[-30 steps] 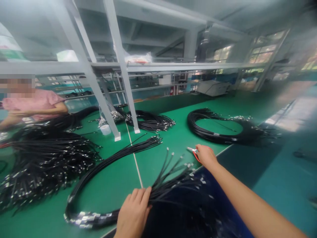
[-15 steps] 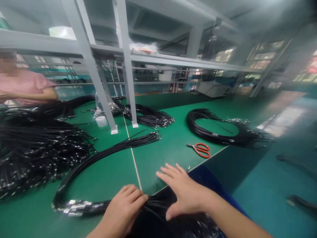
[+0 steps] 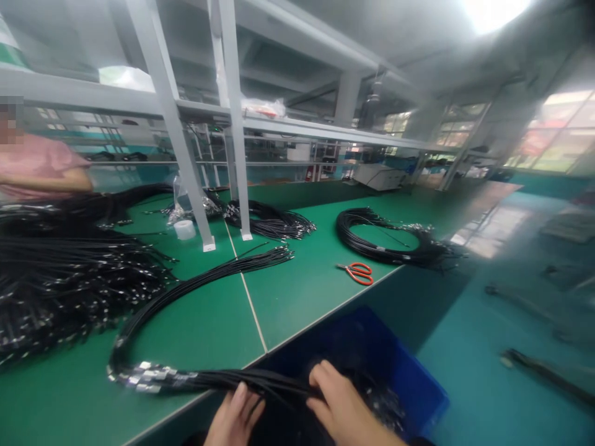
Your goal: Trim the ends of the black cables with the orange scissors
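A bundle of black cables (image 3: 218,379) with silvery labels (image 3: 151,376) curves over the green table and runs past its front edge. My left hand (image 3: 235,416) is at the bundle just off the edge, thumb against it and fingers curled loosely below. Farther right, my right hand (image 3: 341,402) has its fingers closed round the same bundle, above a blue bin (image 3: 411,381). The cables' far ends (image 3: 279,253), with metal tips, lie on the table. Beyond the right hand, the bundle's near end is partly hidden in the dark bin.
Red-handled scissors (image 3: 357,272) lie near the table edge, with a coiled cable bundle (image 3: 362,244) behind them. A large cable pile (image 3: 69,279) covers the left side. Shelf posts (image 3: 239,155) stand on the table by a white roll (image 3: 185,230). A person (image 3: 41,164) sits at far left.
My right hand has gone from spread fingers to a closed grip on the bundle. My left hand has lowered and loosened below the cables. The view has shifted, showing more of the blue bin.
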`<state>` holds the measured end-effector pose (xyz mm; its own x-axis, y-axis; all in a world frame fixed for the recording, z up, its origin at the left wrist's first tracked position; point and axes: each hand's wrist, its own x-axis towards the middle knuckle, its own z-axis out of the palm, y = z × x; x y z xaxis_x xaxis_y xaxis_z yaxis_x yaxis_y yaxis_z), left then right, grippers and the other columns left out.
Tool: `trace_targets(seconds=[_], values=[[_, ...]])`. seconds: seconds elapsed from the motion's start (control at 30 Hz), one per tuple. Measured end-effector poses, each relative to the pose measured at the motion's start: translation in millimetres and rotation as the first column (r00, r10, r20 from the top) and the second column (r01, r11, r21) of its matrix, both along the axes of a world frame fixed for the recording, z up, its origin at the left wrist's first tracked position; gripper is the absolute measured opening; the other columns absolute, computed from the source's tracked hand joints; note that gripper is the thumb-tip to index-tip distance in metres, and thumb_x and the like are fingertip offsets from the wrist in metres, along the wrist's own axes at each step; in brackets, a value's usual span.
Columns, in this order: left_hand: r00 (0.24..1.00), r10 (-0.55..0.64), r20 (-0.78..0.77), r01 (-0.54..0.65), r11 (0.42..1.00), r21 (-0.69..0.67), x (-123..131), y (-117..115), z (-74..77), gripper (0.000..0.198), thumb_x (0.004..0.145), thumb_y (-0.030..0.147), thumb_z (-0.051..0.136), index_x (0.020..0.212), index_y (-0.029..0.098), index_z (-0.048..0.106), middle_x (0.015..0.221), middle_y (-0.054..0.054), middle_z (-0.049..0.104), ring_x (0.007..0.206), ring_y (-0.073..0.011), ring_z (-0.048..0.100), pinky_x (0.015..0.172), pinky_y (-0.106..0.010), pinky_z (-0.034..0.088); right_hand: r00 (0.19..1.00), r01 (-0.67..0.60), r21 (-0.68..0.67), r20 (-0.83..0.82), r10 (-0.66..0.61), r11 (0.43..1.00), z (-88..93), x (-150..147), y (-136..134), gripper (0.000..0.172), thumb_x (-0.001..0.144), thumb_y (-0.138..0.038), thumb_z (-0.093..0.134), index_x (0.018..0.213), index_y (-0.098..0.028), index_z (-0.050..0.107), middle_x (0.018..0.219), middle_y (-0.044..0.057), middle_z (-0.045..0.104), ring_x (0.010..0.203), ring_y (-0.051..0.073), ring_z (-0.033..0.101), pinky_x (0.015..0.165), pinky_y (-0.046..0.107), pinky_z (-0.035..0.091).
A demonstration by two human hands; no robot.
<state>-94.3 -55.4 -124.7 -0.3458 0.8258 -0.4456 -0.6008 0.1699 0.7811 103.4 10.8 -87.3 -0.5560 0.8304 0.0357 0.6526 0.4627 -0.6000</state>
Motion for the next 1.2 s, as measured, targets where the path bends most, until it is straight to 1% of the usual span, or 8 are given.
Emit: trace_targets(seconds=[0.1, 0.23, 0.33, 0.4, 0.57, 0.8, 1.03, 1.2], values=[[0.998, -0.069, -0.013, 0.068, 0.997, -0.020, 29.1, 19.7, 23.0, 0.043, 0.062, 0.043, 0.074, 0.092, 0.018, 0.057, 0.083, -0.009, 0.074, 0.083, -0.0281, 0.069, 0.079, -0.040, 0.049, 0.991, 0.094, -0.107, -0.086, -0.103, 0.990, -18.8, 8.2, -32.3, 0.020, 0.063, -0.006, 0.059, 0.073, -0.023, 0.054, 0.083, 0.003, 0.061, 0.075, 0.022, 0.062, 0.067, 0.027, 0.046], [0.874, -0.420, -0.246, 0.445, 0.894, 0.052, 29.6, 40.0, 66.7, 0.028, 0.070, 0.037, 0.067, 0.082, 0.013, 0.058, 0.075, -0.010, 0.072, 0.072, -0.0256, 0.068, 0.068, -0.037, 0.049, 0.938, 0.179, -0.255, -0.248, -0.243, 0.950, -23.2, 23.2, -48.8, 0.043, 0.062, -0.013, 0.064, 0.104, -0.022, 0.055, 0.115, 0.012, 0.058, 0.111, 0.033, 0.050, 0.094, 0.042, 0.036], [0.868, -0.420, -0.265, 0.450, 0.891, 0.062, 15.0, 57.4, 83.6, 0.030, 0.070, 0.033, 0.068, 0.091, 0.014, 0.058, 0.083, -0.010, 0.072, 0.078, -0.0240, 0.067, 0.074, -0.036, 0.048, 0.880, 0.112, -0.476, -0.360, -0.310, 0.872, -19.9, 28.7, -41.6, 0.018, 0.075, -0.020, 0.054, 0.091, -0.020, 0.060, 0.082, 0.005, 0.066, 0.083, 0.025, 0.062, 0.077, 0.037, 0.045], [0.873, -0.393, -0.287, 0.427, 0.902, 0.061, 15.1, 58.2, 81.9, 0.033, 0.072, 0.035, 0.066, 0.097, 0.015, 0.057, 0.093, -0.009, 0.071, 0.088, -0.0235, 0.065, 0.079, -0.035, 0.046, 0.823, 0.063, -0.613, -0.414, -0.388, 0.788, -18.2, 27.2, -36.0, 0.014, 0.079, -0.029, 0.050, 0.082, -0.019, 0.060, 0.066, 0.002, 0.064, 0.063, 0.022, 0.062, 0.060, 0.033, 0.048], [0.869, -0.365, -0.335, 0.409, 0.910, 0.071, 53.7, 22.7, 51.5, 0.030, 0.062, 0.029, 0.075, 0.084, 0.014, 0.062, 0.084, -0.006, 0.069, 0.082, -0.0237, 0.062, 0.077, -0.033, 0.045, 0.704, -0.061, -0.754, -0.497, -0.507, 0.654, -13.6, 21.1, -44.5, 0.025, 0.082, -0.040, 0.049, 0.088, -0.019, 0.059, 0.078, 0.004, 0.067, 0.073, 0.020, 0.064, 0.070, 0.033, 0.049], [0.861, -0.444, -0.247, 0.469, 0.882, 0.049, 49.7, 4.1, 34.1, 0.017, 0.060, 0.019, 0.074, 0.072, 0.012, 0.065, 0.064, -0.002, 0.064, 0.063, -0.0176, 0.059, 0.064, -0.029, 0.044, 0.773, -0.058, -0.843, -0.376, -0.510, 0.535, -13.2, 46.0, -48.4, 0.018, 0.065, -0.020, 0.065, 0.081, -0.016, 0.060, 0.059, -0.002, 0.062, 0.053, 0.016, 0.061, 0.049, 0.025, 0.044], [0.907, -0.366, -0.210, 0.381, 0.924, 0.036, 76.7, 2.5, 17.5, 0.028, 0.064, 0.028, 0.072, 0.089, 0.018, 0.064, 0.071, 0.001, 0.062, 0.066, -0.0148, 0.057, 0.064, -0.026, 0.043, 0.826, -0.149, -0.905, -0.336, -0.453, 0.399, -21.1, 34.4, -59.3, 0.015, 0.087, -0.027, 0.051, 0.091, -0.014, 0.058, 0.075, 0.002, 0.066, 0.067, 0.016, 0.066, 0.062, 0.032, 0.053], [0.878, -0.393, -0.275, 0.412, 0.911, 0.014, 73.0, 13.3, 16.3, 0.015, 0.059, 0.023, 0.076, 0.064, 0.013, 0.065, 0.058, 0.001, 0.057, 0.056, -0.0122, 0.051, 0.056, -0.023, 0.038, 0.870, -0.051, -0.884, -0.268, -0.414, 0.465, -18.7, 43.0, -55.5, 0.014, 0.088, -0.027, 0.056, 0.094, -0.014, 0.059, 0.080, 0.000, 0.062, 0.060, 0.011, 0.059, 0.054, 0.026, 0.051]])
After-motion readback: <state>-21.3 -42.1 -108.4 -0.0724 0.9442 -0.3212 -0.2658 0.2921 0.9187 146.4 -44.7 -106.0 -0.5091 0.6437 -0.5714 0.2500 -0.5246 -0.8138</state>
